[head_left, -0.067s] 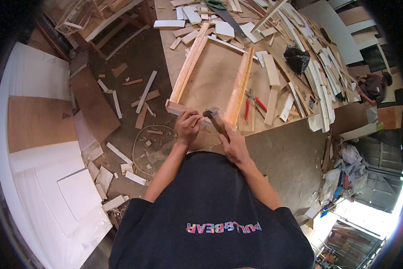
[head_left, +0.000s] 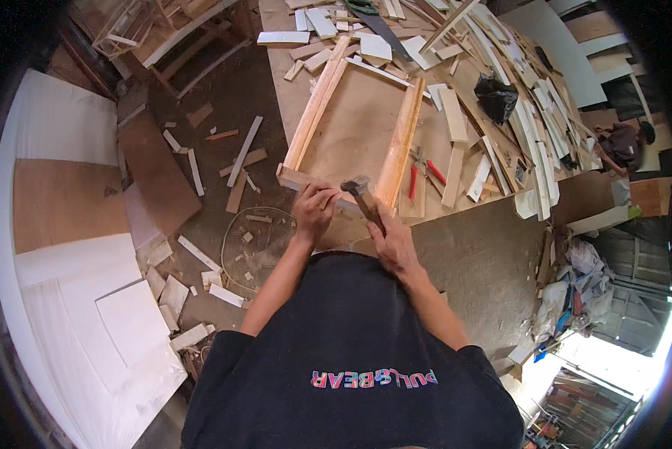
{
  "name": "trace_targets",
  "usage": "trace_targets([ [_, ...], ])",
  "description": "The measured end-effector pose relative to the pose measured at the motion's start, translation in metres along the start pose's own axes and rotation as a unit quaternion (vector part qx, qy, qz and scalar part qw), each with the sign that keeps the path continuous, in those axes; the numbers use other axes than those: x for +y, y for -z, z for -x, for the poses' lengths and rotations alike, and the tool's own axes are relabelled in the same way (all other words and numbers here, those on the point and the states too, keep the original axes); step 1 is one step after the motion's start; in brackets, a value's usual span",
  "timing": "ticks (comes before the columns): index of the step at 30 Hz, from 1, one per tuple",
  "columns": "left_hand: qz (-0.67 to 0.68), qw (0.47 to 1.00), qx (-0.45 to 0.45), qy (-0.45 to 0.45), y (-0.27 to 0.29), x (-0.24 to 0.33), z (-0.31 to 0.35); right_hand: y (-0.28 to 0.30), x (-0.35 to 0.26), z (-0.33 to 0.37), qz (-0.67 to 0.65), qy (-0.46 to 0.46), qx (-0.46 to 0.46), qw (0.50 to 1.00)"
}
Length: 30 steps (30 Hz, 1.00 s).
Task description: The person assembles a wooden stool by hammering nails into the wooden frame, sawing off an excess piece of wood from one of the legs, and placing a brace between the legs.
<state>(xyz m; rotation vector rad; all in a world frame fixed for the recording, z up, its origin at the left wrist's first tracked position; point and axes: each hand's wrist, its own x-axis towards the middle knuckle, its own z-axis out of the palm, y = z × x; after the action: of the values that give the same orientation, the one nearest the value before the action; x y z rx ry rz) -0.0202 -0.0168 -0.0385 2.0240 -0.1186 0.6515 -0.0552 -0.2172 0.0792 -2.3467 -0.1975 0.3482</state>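
- Wooden frame [head_left: 401,142]: on the table [head_left: 289,105], ahead of both hands; its near crosspiece [head_left: 294,178] lies at the left fingertips.
- Left hand [head_left: 315,213]: fingers curled into a pinch at that crosspiece; whether they hold anything small cannot be told.
- Right hand [head_left: 394,243]: wrapped round the handle of a hammer [head_left: 366,203], head just to the right of the left fingertips.
- Judgement: with head and fingers this near, short, light taps would suit; fingertips best kept low, out of line of the face.
- Judgement: crosspiece wants steady backing, so a blow does not rack the frame.
- Ahead and right of the right hand: red-handled pliers [head_left: 413,182], apparently within reach.
- Farther ahead of the hands, beyond the frame: green-handled saw [head_left: 387,36] among offcuts [head_left: 375,48]; likely outside any short swing.
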Motion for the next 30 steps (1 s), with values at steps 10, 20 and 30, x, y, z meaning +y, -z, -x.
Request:
trace_targets([
  [10, -0.105, 0.991, -0.008, -0.079, 0.033, 0.0, -0.033, 0.003, -0.001, 0.005, -0.022, 0.048, 0.025, 0.998],
  [20, -0.286, 0.945, -0.128, -0.092, 0.015, -0.028, -0.064, 0.04, -0.06, -0.01, -0.051, 0.072, 0.058, 0.994],
  [30, -0.319, 0.931, -0.16, -0.075, 0.014, -0.032, -0.067, 0.024, -0.042, -0.003, -0.028, 0.059, 0.082, 0.994],
])
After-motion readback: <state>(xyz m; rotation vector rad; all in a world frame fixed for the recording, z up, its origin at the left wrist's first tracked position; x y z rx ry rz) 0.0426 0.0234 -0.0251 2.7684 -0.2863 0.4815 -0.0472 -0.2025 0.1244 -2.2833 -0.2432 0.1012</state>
